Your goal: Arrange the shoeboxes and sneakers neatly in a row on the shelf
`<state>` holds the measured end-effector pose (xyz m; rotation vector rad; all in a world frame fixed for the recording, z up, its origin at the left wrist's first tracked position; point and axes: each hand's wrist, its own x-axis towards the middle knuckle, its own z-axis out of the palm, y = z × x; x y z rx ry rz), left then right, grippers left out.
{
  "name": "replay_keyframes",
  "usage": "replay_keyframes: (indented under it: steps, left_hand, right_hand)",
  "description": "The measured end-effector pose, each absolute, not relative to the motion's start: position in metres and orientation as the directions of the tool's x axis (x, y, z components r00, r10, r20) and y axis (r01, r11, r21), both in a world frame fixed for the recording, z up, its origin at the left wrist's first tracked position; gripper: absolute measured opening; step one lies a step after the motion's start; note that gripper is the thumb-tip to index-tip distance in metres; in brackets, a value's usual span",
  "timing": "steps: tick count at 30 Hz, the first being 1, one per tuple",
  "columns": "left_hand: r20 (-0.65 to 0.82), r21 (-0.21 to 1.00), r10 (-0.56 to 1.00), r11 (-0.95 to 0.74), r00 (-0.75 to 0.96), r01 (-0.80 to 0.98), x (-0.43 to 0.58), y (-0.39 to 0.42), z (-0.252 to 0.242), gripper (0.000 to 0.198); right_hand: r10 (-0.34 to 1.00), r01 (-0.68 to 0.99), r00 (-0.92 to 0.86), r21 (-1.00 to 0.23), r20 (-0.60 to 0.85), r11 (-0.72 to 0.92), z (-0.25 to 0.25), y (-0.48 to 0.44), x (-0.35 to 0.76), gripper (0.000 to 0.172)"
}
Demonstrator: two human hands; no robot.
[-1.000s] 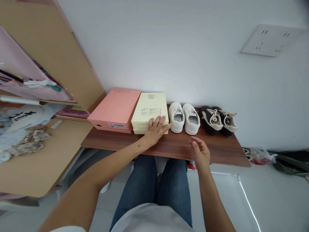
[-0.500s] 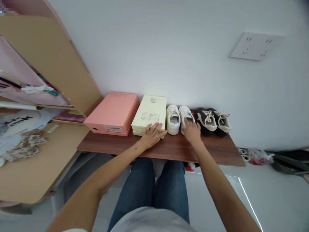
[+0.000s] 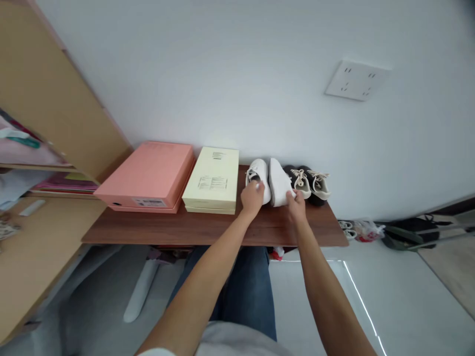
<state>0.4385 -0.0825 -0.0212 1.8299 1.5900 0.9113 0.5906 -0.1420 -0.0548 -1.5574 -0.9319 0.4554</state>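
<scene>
My left hand [image 3: 253, 199] is closed on the heel of the left white sneaker [image 3: 260, 170], which tilts a little to one side. Beside it, the right white sneaker [image 3: 279, 183] is tipped over with its sole side turned toward its mate. The fingers of my right hand [image 3: 296, 205] grip that shoe at its heel end. A pair of black and cream sneakers [image 3: 317, 185] with light laces stands just right of my right hand. Left of the white pair lies a pale yellow shoe box [image 3: 213, 178], its lid on.
A pink shoe box [image 3: 148, 173] sits at the left of the brown wooden board [image 3: 148, 230]. The tan desk [image 3: 55, 252] adjoins it on the left. A wall socket plate [image 3: 356, 80] is above; bags [image 3: 408, 232] lie on the floor at right.
My left hand has moved right from the yellow box to the left white sneaker. The right white sneaker has been tilted in my right hand. The view has shifted to the right.
</scene>
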Motion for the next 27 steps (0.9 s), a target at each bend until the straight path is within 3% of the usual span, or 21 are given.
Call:
replay_keyframes:
  steps: [2,5,12,15,17,19,22,24,27]
  left_hand:
    - [0.075,0.882,0.995,-0.036,-0.064,0.469,0.432,-0.091,-0.038,0.038]
    - [-0.020,0.934,0.992,0.062,-0.122,0.352,0.430,-0.104,-0.060,0.038]
    - [-0.093,0.926,0.978,0.153,-0.186,0.344,0.442,-0.082,-0.057,0.032]
    - [-0.088,0.925,0.979,0.149,-0.184,0.350,0.437,-0.083,-0.047,0.030]
    - [0.011,0.923,0.982,0.062,-0.188,0.380,0.437,-0.098,-0.041,0.038]
    - [0.191,0.905,0.975,-0.130,-0.112,0.405,0.450,-0.122,-0.037,0.057]
    - [0.373,0.842,0.881,-0.453,0.290,0.294,0.502,-0.150,-0.025,0.058]
    - [0.279,0.842,0.798,-0.471,0.535,0.262,0.551,-0.154,-0.013,0.059]
    - [-0.055,0.853,0.836,-0.244,0.545,0.461,0.612,-0.139,0.004,0.065]
  right_hand:
    - [0.785,0.034,0.613,-0.996,0.090,0.088,-0.066,-0.153,0.600,0.042]
    - [0.808,-0.077,0.589,-0.994,0.021,0.083,-0.081,-0.162,0.604,0.043]
    - [0.810,0.042,0.577,-0.995,0.100,0.093,-0.086,-0.166,0.595,0.036]
    - [0.830,0.289,0.526,-0.957,0.183,0.027,-0.074,-0.177,0.601,0.037]
    - [0.826,0.540,0.480,-0.841,0.295,-0.014,-0.060,-0.186,0.617,0.040]
    - [0.769,0.720,0.482,-0.690,0.420,-0.074,-0.045,-0.191,0.646,0.040]
    - [0.621,0.770,0.601,-0.572,0.503,-0.281,-0.029,-0.183,0.696,0.036]
    - [0.657,0.745,0.632,-0.556,0.410,-0.369,-0.029,-0.171,0.722,0.037]
    - [0.711,0.664,0.658,-0.636,0.249,-0.392,-0.040,-0.157,0.743,0.035]
